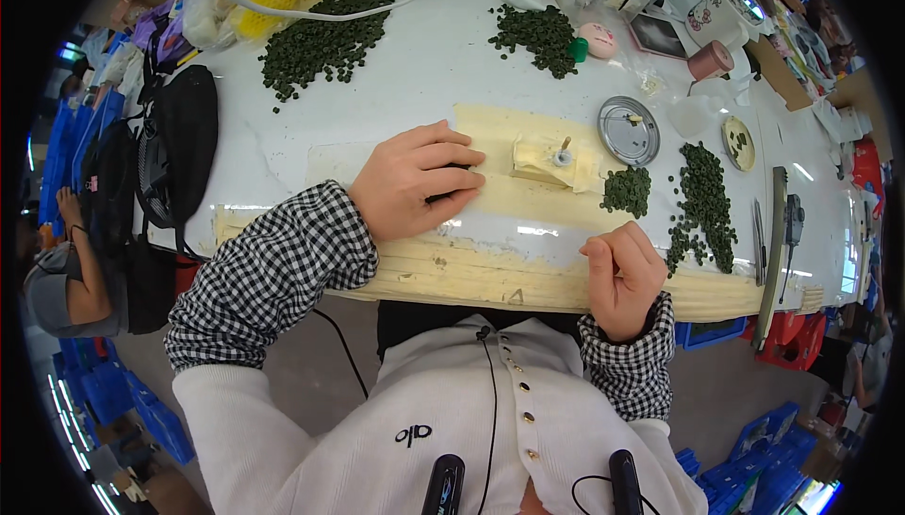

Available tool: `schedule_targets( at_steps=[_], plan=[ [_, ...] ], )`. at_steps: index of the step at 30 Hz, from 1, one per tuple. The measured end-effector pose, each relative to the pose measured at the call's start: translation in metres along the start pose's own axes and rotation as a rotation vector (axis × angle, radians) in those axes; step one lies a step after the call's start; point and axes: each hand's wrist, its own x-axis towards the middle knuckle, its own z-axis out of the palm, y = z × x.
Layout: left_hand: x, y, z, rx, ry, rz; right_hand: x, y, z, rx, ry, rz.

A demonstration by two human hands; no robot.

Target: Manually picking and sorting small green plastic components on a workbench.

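Observation:
My left hand (422,179) rests on the table left of a tape-covered block (551,164), with its fingers curled down. Dark bits show between those fingers, but what lies under them is hidden. From the block's top a small metal pin (564,147) stands up. My right hand (626,275) is closed at the table's front edge, thumb against the curled fingers; anything inside it cannot be seen. Just beyond it lies a small pile of dark green pieces (626,192). A larger heap of green pieces (704,204) spreads to its right.
Two more green heaps lie at the far left (330,39) and far middle (537,36). A round metal lid (629,130) sits behind the block. Tweezers (759,242) lie at right. A black bag (179,147) is at left; a white cable (311,14) crosses the back.

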Motion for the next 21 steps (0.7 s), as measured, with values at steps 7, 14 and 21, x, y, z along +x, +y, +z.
schedule_targets(
  at_steps=[7,14,21],
  plan=[
    [0.01,-0.014,0.001,0.019,0.105,-0.024,0.0,0.001,0.0,-0.004,0.003,-0.001],
    [0.015,-0.033,-0.005,0.054,0.107,-0.115,-0.001,0.0,0.0,-0.005,0.003,0.008],
    [0.014,-0.034,-0.007,0.108,0.128,-0.155,0.0,-0.001,0.0,-0.002,0.003,0.006]
  ],
)
